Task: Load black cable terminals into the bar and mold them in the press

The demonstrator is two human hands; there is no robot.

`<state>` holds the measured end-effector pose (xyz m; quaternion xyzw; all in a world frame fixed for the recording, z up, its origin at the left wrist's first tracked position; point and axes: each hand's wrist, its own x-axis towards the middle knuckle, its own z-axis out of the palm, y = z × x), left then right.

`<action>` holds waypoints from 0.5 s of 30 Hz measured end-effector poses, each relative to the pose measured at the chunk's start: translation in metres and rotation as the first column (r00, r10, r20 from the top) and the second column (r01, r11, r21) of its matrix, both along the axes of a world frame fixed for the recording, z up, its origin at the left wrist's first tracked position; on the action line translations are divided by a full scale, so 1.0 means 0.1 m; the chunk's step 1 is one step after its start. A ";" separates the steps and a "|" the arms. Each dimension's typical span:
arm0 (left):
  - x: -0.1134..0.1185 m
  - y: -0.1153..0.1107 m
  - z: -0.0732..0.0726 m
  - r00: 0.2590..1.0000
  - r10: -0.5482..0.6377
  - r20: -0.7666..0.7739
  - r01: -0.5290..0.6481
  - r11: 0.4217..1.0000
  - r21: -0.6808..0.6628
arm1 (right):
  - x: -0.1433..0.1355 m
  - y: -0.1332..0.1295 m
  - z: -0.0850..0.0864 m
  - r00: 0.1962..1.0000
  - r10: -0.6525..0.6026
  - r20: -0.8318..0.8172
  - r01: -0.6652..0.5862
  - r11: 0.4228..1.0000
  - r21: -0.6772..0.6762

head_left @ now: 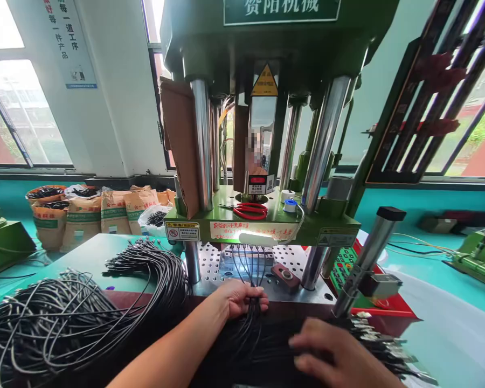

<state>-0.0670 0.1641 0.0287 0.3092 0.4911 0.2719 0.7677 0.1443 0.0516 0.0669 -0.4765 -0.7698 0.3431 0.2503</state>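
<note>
My left hand (pixel 242 299) is closed around a small bunch of black cables (pixel 248 326). From the fingers the strands fan up to a clear or metallic mould block (pixel 228 264), which sits on the perforated plate of a green press (pixel 262 229). Where they end inside the block is hidden. To the lower right, my right hand (pixel 327 347) is a little blurred, its fingers bent and apart, with nothing visible between them. It hovers over dark cables beside a row of cables with metallic ends (pixel 383 345).
Heaps of black cables (pixel 73 323) cover the left side. Red-handled scissors (pixel 250 210) and a blue-and-white spool (pixel 290 205) lie on the press ledge. A brown block (pixel 286 277) sits right of the mould. A metal post (pixel 367 261) rises by a red tray (pixel 400 310).
</note>
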 end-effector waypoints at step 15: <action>0.01 -0.01 -0.20 0.963 0.039 0.266 -0.056 0.997 0.055 | -1.41 1.98 0.06 0.872 -0.267 -0.410 0.234 0.963 -0.129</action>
